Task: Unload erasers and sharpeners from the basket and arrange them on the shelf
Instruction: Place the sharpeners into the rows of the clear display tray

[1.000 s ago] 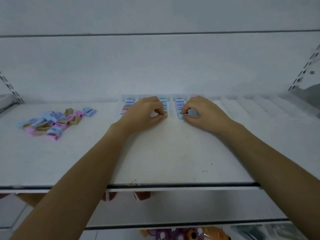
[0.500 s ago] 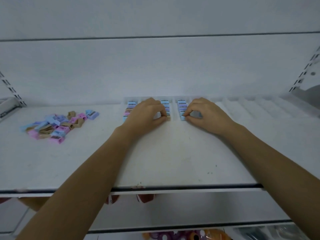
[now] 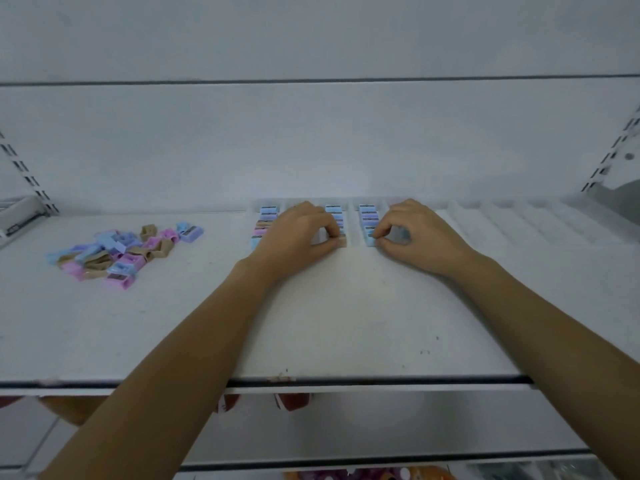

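On the white shelf (image 3: 346,323), the left hand (image 3: 294,237) has its thumb and forefinger curled to pinch a tan sharpener (image 3: 342,242). This sits at the near end of a row (image 3: 334,216). Just at its 3 o'clock, the right hand (image 3: 419,239) pinches a blue sharpener (image 3: 370,241) in the same way, ending the next row (image 3: 368,216). Both sharpeners lie crosswise, their long axis running 9 to 3. The rows run 6 to 12 inside a clear divider tray (image 3: 502,220). A loose pile (image 3: 117,252) lies well apart at the left hand's 9 o'clock.
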`<state>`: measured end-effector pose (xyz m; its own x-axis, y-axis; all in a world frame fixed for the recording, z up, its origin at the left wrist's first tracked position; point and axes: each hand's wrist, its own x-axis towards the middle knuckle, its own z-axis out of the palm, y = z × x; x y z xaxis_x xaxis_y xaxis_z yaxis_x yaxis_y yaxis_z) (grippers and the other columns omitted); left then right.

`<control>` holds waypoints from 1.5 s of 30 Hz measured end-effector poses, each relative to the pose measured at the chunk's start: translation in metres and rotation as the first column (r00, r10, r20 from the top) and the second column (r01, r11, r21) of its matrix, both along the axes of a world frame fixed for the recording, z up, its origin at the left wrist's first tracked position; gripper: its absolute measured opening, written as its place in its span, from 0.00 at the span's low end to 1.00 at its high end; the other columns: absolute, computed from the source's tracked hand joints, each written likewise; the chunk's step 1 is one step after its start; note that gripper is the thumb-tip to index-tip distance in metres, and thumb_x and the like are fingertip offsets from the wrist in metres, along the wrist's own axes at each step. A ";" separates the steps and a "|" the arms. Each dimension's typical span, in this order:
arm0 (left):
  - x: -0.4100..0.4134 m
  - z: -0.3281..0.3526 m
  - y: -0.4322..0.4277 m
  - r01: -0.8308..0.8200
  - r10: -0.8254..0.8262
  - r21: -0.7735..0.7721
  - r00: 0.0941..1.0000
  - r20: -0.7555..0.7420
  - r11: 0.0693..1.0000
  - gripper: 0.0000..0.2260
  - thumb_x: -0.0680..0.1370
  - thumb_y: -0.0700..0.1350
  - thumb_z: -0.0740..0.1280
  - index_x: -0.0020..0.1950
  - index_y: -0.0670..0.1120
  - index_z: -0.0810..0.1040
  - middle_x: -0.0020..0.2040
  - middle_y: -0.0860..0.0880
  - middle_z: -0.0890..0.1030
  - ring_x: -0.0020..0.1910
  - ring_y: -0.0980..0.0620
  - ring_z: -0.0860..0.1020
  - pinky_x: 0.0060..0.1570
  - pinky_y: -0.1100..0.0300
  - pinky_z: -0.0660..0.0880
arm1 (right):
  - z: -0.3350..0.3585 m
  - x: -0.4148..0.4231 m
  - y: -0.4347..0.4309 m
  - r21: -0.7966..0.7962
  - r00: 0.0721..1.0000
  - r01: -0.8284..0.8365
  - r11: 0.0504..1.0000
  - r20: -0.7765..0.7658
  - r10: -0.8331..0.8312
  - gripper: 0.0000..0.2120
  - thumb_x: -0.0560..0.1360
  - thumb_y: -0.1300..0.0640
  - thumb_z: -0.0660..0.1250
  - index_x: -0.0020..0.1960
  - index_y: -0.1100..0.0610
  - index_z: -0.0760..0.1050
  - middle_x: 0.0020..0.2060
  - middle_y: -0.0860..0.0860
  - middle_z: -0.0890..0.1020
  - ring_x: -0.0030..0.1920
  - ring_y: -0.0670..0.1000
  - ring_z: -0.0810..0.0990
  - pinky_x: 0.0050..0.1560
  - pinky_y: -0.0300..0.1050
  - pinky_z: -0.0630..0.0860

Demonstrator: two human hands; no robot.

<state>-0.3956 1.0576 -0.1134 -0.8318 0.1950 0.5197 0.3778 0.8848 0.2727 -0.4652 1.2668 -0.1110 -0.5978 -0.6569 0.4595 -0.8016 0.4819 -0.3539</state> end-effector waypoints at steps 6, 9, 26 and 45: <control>0.003 0.000 0.000 0.002 -0.002 -0.003 1.000 -0.003 1.000 0.04 0.72 0.43 0.71 0.42 0.43 0.81 0.41 0.49 0.81 0.45 0.49 0.74 0.48 0.62 0.66 | -0.002 -0.004 0.000 -0.011 0.999 -0.007 1.000 -0.037 0.006 0.04 0.70 0.65 0.68 0.43 0.59 0.80 0.40 0.52 0.81 0.44 0.50 0.72 0.48 0.41 0.66; 0.003 0.001 -0.002 -0.039 0.039 0.012 0.999 -0.002 0.999 0.04 0.73 0.43 0.70 0.45 0.43 0.80 0.43 0.49 0.80 0.47 0.49 0.74 0.45 0.67 0.63 | -0.002 -0.003 -0.001 -0.028 0.999 -0.003 1.000 -0.035 0.002 0.04 0.70 0.64 0.68 0.43 0.59 0.80 0.39 0.51 0.81 0.44 0.49 0.72 0.47 0.40 0.65; 0.002 0.013 -0.076 -0.410 0.384 -0.007 0.847 0.367 0.912 0.24 0.76 0.50 0.47 0.64 0.45 0.75 0.65 0.44 0.74 0.64 0.44 0.68 0.64 0.55 0.61 | 0.008 0.002 -0.075 0.045 0.999 0.043 0.998 0.019 -0.044 0.17 0.74 0.60 0.53 0.54 0.60 0.78 0.52 0.56 0.80 0.54 0.57 0.73 0.51 0.40 0.62; -0.007 0.004 -0.085 -0.370 0.387 -0.119 0.844 0.370 0.921 0.40 0.62 0.59 0.34 0.58 0.48 0.76 0.65 0.50 0.73 0.65 0.48 0.67 0.65 0.51 0.62 | 0.004 0.003 -0.075 0.132 0.999 0.033 0.991 -0.037 -0.028 0.32 0.68 0.48 0.42 0.56 0.59 0.78 0.54 0.55 0.81 0.54 0.57 0.74 0.55 0.46 0.65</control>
